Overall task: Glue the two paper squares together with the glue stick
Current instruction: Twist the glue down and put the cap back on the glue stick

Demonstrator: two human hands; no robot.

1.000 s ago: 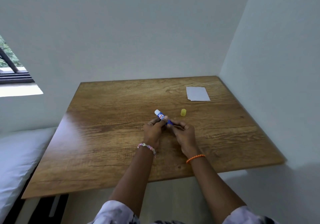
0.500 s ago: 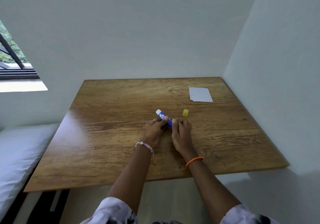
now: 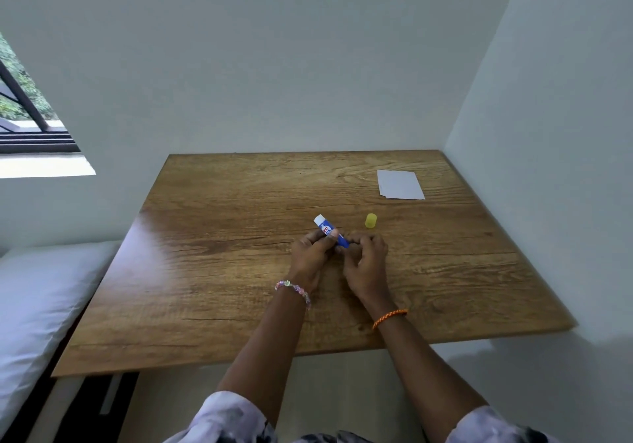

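— What holds everything up?

— A brown wooden table (image 3: 212,271) with wavy grain lines. Its far edge meets the back wall and its right side runs along the side wall.

— What lies on it?

— White paper (image 3: 400,185), flat, near the far right corner (a second edge peeks out at the bottom, so it looks like two sheets stacked). Closer in sits a little yellow cap (image 3: 371,220), all by itself, well apart from the paper.

— Anything else touching the wood?

— It is hard to tell whether the person's hands rest on it or hang just above.

— Is the top shiny?

— Yes, the left part shines pale with light.
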